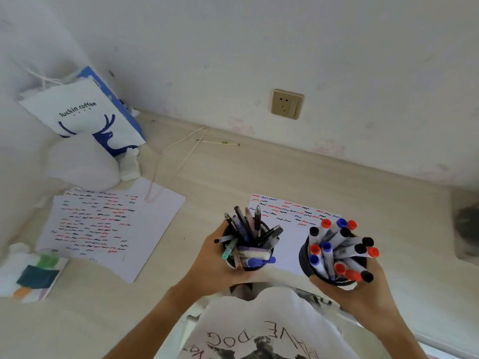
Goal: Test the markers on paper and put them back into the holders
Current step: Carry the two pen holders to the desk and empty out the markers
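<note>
You hold two holders above the desk (259,161), one in each hand. Your left hand (210,265) grips the pen holder (248,244) from the side, and your right hand (363,294) is curled under and around the marker holder (305,257). The hands are apart, with a gap between the two cups.

I judge that the step now is to set the holders down so that testing can go on. Keep both cups upright while you lower them, because the markers (342,244) lean outward and could slip over the rim. Place them beside the near sheet (290,216), not on it, so that the blank lower part stays free for new lines.

The count: two holders; two places with paper, the near sheet and a small stack (103,224) on the left, whose exact number of sheets I cannot tell. In the marker holder I see about five red caps, about four blue and about five black. The pen holder has roughly ten mixed pens; they overlap too much for an exact number.
</note>
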